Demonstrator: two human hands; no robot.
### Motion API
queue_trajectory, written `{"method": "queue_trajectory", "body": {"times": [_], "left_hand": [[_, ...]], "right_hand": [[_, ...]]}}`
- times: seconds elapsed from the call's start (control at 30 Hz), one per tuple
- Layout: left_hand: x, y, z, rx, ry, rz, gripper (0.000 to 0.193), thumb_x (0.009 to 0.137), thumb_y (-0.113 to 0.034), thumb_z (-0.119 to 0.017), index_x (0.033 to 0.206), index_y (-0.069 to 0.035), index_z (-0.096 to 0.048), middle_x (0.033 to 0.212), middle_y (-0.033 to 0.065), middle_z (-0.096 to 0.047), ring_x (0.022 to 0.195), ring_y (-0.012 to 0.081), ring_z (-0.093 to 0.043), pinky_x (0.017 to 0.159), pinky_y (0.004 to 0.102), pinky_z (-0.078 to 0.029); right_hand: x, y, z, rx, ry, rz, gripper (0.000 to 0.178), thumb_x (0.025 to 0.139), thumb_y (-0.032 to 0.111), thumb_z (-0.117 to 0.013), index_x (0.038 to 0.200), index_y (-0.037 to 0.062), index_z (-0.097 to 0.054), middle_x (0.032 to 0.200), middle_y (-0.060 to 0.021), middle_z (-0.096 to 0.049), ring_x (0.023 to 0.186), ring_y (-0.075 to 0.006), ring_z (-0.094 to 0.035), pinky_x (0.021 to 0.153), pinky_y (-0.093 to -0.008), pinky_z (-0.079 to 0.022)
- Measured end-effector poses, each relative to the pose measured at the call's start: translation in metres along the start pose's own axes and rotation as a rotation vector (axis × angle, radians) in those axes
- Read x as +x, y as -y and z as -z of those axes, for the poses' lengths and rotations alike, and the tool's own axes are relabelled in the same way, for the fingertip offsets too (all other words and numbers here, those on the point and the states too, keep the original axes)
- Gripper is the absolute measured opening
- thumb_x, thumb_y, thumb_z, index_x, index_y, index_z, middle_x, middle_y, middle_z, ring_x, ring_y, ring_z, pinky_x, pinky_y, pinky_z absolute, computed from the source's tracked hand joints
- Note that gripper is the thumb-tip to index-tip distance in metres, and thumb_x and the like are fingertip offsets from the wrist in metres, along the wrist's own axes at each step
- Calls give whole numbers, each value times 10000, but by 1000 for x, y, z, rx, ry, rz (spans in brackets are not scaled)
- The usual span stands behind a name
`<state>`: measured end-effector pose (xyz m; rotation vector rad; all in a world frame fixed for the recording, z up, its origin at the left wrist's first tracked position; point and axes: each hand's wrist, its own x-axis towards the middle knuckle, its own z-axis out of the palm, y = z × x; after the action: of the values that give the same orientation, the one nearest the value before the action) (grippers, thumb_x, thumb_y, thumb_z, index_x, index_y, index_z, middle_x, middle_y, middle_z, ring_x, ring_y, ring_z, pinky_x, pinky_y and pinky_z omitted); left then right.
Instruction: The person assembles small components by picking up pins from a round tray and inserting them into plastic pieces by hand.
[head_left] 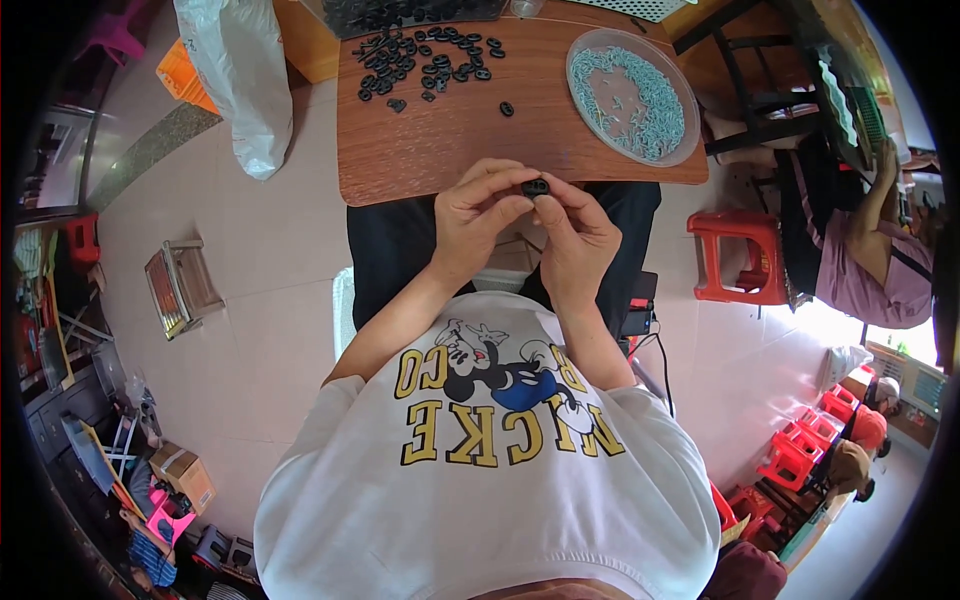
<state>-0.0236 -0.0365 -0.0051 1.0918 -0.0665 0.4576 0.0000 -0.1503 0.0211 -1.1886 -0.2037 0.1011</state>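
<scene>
Nearest the cam: white T-shirt [500,520] w/ cartoon print, wearer at a wood-look surface [450,130]. Black oval pc [536,187] is held up nr the surface's near edge, btwn both hands. L hand [468,225] pinches it thumb-to-index from one side, R hand [580,245] likewise from the other; other fingers partly hidden, can't tell if they grip anything.

To do it well, IMO: light, even pressure both sides so the pc doesn't spin out; thumbs low, openings in view; hands fwd over the surface, so a drop doesn't end up on the dark trousers [390,245].

Containers: round clear tub [691,130], R side, has small pale blue pcs [660,100], thick round the edge, sparse mid. Dark tray [340,22], far L, holds lots of black pcs, cut off by frame. Loose black pcs [430,65] lie in front, plus a stray pc [507,108] apart. Clear cup [526,8], far edge: contents unclear. White perforated basket [630,8], far R: ditto.
</scene>
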Motion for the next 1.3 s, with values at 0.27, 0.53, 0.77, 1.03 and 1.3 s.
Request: {"method": "queue_trajectory", "body": {"times": [0.27,0.53,0.77,1.03,1.3], "left_hand": [[4,3,-9,29,16,-48,246,804,25,-639,1047,-1,-656,1048,72,-583,911,115,-572,766,194,-464],[9,-4,7,76,-3,232,187,795,-3,-656,980,5,-681,960,61,-615,849,105,-558,749,225,-446],[6,2,27,344,50,393,135,790,-87,-686,877,15,-704,818,46,-642,755,99,-561,654,217,-424],[0,27,18,-139,-319,344,115,822,-50,-649,896,30,-685,863,72,-639,757,124,-577,698,236,-454],[10,-5,35,-414,-334,308,352,925,-145,-541,1240,8,-502,935,96,-639,790,126,-584,746,241,-475]], "right_hand": [[0,6,1,-100,-43,115,237,816,-9,-654,1052,-33,-640,896,-53,-639,753,-74,-565,662,-174,-454],[7,1,11,-547,90,172,278,781,-18,-663,1056,11,-643,897,-63,-661,778,-102,-596,726,-213,-471],[5,2,16,-788,167,61,247,778,31,-665,1025,22,-658,906,-125,-671,777,-166,-645,692,-257,-497],[19,-12,-2,-735,127,121,246,770,23,-665,1015,4,-659,873,-124,-668,769,-175,-643,690,-263,-495],[151,78,-29,-829,347,247,241,762,174,-694,951,26,-678,899,-74,-669,828,-136,-616,756,-293,-486]]}}
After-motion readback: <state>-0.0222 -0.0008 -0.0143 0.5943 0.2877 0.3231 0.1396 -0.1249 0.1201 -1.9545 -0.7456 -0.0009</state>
